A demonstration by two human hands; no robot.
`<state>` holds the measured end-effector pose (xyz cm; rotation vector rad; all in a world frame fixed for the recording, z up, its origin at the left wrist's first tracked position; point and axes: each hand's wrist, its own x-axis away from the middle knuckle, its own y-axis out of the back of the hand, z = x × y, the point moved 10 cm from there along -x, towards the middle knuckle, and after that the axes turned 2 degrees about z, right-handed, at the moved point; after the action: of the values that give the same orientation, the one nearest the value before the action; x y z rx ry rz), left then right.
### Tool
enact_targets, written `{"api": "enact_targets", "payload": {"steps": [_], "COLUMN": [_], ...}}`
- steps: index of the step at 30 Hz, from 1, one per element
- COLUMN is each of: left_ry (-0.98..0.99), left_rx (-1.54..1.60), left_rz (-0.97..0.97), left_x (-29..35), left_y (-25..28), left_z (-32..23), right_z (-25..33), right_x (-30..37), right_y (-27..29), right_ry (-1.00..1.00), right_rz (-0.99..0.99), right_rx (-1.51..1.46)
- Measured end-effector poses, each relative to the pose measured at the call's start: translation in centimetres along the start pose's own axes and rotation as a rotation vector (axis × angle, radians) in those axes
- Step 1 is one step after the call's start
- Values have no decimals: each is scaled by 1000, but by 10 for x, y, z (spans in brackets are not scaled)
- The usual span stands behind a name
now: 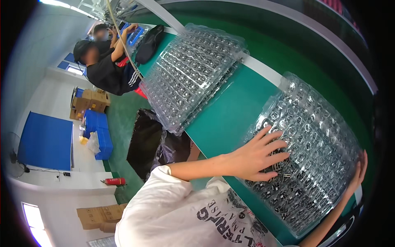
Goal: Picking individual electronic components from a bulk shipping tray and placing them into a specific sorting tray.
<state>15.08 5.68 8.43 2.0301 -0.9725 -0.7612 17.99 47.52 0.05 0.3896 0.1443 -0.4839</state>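
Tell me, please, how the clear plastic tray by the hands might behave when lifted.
The clear plastic tray looks thin-walled, so it would probably flex if lifted by one edge. Its glossy surface suggests it may slide easily. Small dark parts show among its pockets, so tilting might shift them.

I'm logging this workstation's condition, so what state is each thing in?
Near clear tray, loaded, exact fullness unclear
Left hand, open, fingers spread on that tray
Right hand, at the tray's right edge, grip unclear
Far clear trays, stacked
Dark plastic, crumpled
Upper-left cardboard boxes, stacked
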Motion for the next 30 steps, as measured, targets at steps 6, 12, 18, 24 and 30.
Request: {"api": "enact_targets", "payload": {"steps": [6, 12, 18, 24, 30], "left_ry": [-79, -2, -110, -169, -198], "left_rx": [-61, -182, -388, -351, -258], "left_rz": [-82, -35, -56, 56, -28], "left_x": [-4, -31, -37, -42, -38], "left_y": [10, 18, 12, 8, 25], "left_z": [-1, 0, -9, -10, -6], "right_z": [4, 18, 21, 17, 37], "right_x": [-1, -2, -1, 0, 3], "right_y": [5, -2, -3, 3, -9], "right_ry": [-45, -38, -32, -36, -93], "right_rz": [-32, -25, -23, -19, -45], "right_rx": [24, -20, 59, 40, 55]}}
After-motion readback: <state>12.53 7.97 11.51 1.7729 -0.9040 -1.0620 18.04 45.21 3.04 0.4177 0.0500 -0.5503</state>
